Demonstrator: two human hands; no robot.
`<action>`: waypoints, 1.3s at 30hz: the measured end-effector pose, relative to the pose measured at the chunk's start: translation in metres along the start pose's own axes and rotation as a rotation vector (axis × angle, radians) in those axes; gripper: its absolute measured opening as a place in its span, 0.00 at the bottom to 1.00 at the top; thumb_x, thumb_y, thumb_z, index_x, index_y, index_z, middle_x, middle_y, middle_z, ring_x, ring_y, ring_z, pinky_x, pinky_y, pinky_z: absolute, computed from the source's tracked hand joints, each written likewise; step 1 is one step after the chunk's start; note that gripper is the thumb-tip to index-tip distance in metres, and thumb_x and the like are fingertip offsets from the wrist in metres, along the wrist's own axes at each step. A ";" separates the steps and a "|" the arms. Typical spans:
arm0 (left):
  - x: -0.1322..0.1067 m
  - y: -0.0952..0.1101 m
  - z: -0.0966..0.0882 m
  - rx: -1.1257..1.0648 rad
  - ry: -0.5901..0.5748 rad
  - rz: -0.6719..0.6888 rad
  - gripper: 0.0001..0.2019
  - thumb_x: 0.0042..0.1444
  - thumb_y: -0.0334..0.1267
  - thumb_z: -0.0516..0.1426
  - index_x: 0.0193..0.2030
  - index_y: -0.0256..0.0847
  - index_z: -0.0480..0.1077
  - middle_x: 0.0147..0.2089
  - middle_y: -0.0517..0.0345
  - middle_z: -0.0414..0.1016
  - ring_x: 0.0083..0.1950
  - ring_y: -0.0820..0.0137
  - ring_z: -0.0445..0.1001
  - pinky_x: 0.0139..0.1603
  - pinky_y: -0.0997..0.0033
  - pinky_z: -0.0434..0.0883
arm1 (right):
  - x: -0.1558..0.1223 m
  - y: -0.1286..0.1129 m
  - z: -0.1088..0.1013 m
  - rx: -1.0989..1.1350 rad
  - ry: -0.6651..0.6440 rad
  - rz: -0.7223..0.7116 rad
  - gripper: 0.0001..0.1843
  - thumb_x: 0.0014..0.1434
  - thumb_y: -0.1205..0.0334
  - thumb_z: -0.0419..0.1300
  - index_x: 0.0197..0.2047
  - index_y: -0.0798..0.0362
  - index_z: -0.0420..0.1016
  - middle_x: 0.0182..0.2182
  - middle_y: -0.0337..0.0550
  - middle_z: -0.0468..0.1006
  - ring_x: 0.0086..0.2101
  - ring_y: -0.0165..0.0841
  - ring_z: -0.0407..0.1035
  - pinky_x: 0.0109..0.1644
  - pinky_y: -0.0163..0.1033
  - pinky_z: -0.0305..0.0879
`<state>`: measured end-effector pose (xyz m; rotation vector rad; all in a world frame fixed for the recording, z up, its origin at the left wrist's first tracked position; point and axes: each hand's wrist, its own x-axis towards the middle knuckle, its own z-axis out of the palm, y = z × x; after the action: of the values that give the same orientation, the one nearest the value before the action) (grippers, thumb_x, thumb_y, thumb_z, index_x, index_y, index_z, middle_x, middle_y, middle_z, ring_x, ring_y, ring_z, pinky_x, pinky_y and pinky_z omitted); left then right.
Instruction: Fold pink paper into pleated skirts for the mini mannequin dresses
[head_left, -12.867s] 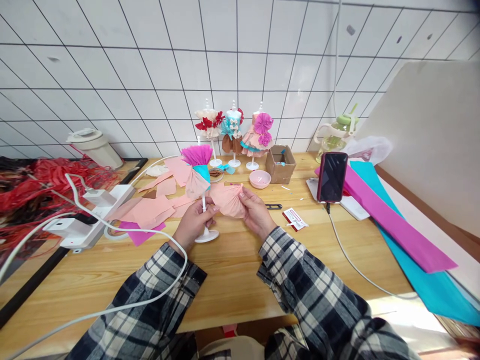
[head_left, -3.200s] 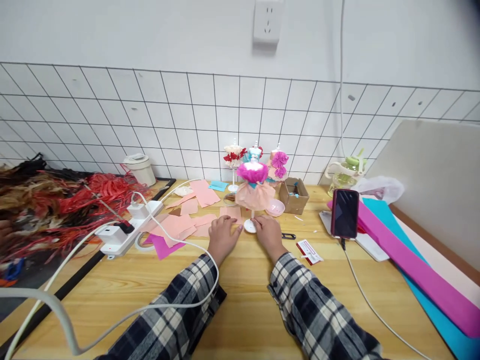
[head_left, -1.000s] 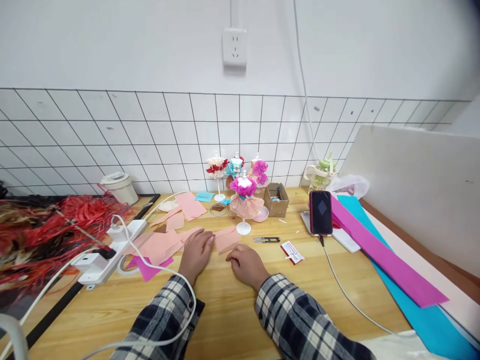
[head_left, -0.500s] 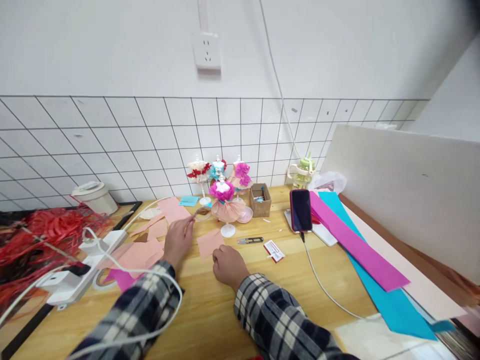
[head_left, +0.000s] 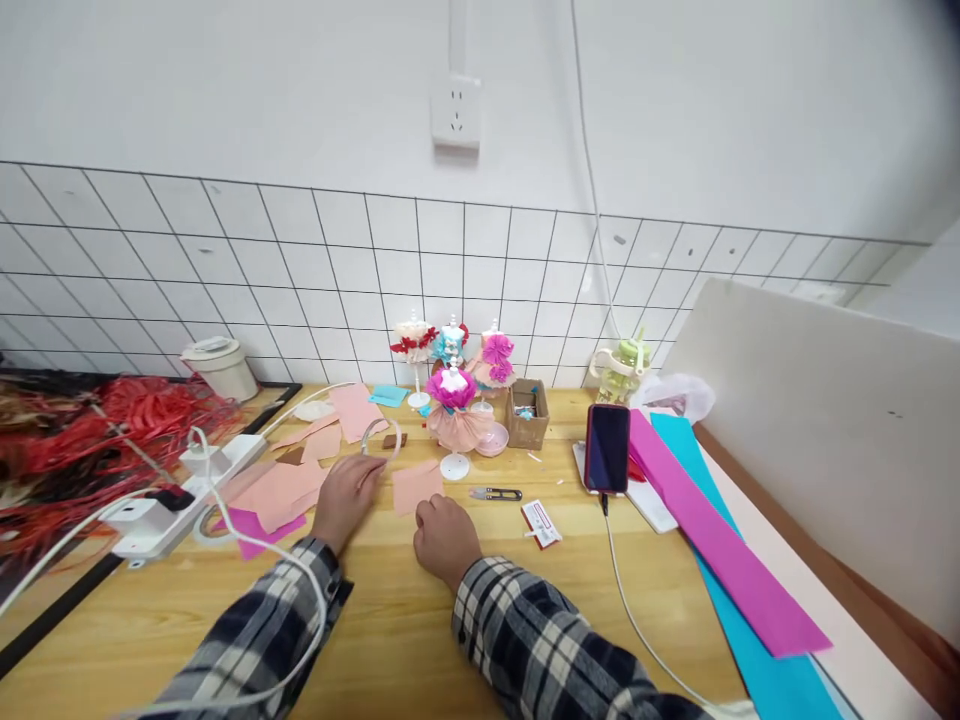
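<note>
1. Left of centre in the lower half of the frame, the left hand (head_left: 346,497) grasps a tape ring (head_left: 366,436) in its fingers; the ring is tipped up off the table.
2. At lower centre, the right hand (head_left: 448,540) rests loosely curled by the near edge of 1 pink paper square (head_left: 415,485); its fingertips are hidden, so I cannot tell whether it pinches the paper.
3. Mid-frame, 1 dressed stand (head_left: 459,427) is upright, with 3 more dressed stands (head_left: 496,352) behind it.
4. Right of the square lie snips (head_left: 501,494), then 1 card (head_left: 541,524).
5. Pink sheets (head_left: 283,492) overlap at centre left.
</note>
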<state>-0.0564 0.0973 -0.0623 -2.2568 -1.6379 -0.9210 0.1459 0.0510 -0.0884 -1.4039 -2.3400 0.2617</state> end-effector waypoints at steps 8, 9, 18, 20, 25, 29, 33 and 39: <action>-0.057 0.012 -0.030 -0.044 0.093 0.357 0.13 0.58 0.30 0.51 0.46 0.42 0.72 0.46 0.51 0.78 0.51 0.64 0.74 0.53 0.61 0.71 | -0.014 0.000 -0.009 0.150 0.128 -0.047 0.14 0.55 0.72 0.51 0.44 0.51 0.70 0.38 0.42 0.71 0.42 0.33 0.62 0.47 0.36 0.58; -0.056 0.015 -0.029 -0.052 0.092 0.351 0.13 0.58 0.30 0.51 0.47 0.41 0.72 0.47 0.50 0.78 0.51 0.64 0.74 0.53 0.61 0.72 | -0.016 -0.001 -0.010 0.164 0.150 -0.063 0.15 0.55 0.72 0.51 0.44 0.51 0.70 0.38 0.42 0.71 0.42 0.34 0.62 0.47 0.37 0.58; -0.068 0.031 -0.022 -0.105 -0.085 0.599 0.14 0.58 0.27 0.49 0.44 0.45 0.73 0.45 0.55 0.80 0.51 0.69 0.75 0.57 0.64 0.67 | -0.024 -0.011 -0.010 0.175 0.163 -0.101 0.12 0.54 0.71 0.51 0.41 0.53 0.68 0.35 0.44 0.70 0.39 0.35 0.61 0.44 0.38 0.57; -0.070 0.036 -0.020 -0.088 -0.103 0.622 0.15 0.59 0.27 0.49 0.45 0.45 0.72 0.45 0.55 0.80 0.50 0.70 0.75 0.57 0.64 0.66 | -0.025 -0.008 -0.008 0.197 0.167 -0.096 0.12 0.54 0.69 0.53 0.43 0.53 0.68 0.36 0.44 0.70 0.39 0.36 0.62 0.45 0.39 0.58; -0.077 0.057 -0.026 -0.186 -0.075 0.634 0.15 0.56 0.25 0.50 0.46 0.43 0.70 0.41 0.56 0.80 0.43 0.71 0.76 0.52 0.66 0.67 | -0.024 -0.003 -0.002 0.227 0.153 -0.043 0.15 0.52 0.71 0.53 0.44 0.53 0.68 0.36 0.43 0.72 0.38 0.35 0.63 0.45 0.39 0.59; -0.088 0.064 -0.041 -0.256 -0.097 0.512 0.14 0.55 0.24 0.50 0.45 0.43 0.69 0.37 0.57 0.80 0.40 0.71 0.76 0.48 0.66 0.69 | -0.026 -0.007 -0.002 0.371 0.207 0.049 0.15 0.52 0.72 0.52 0.43 0.54 0.69 0.36 0.43 0.73 0.38 0.35 0.65 0.46 0.40 0.61; -0.101 0.060 -0.052 -0.278 -0.101 0.374 0.12 0.57 0.26 0.51 0.44 0.43 0.68 0.38 0.56 0.79 0.40 0.69 0.76 0.46 0.65 0.70 | -0.042 -0.014 -0.015 0.533 0.279 0.222 0.20 0.52 0.73 0.52 0.48 0.52 0.69 0.35 0.41 0.72 0.35 0.32 0.66 0.41 0.37 0.63; -0.104 0.067 -0.053 -0.282 -0.078 0.311 0.10 0.57 0.28 0.52 0.43 0.44 0.69 0.38 0.57 0.80 0.40 0.68 0.77 0.54 0.58 0.65 | -0.063 -0.039 -0.066 0.634 0.158 0.051 0.22 0.53 0.67 0.59 0.51 0.45 0.69 0.37 0.36 0.74 0.35 0.31 0.66 0.39 0.36 0.63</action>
<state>-0.0343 -0.0354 -0.0695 -2.6660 -1.1929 -1.0466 0.1694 -0.0258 -0.0304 -1.1133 -1.8532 0.7942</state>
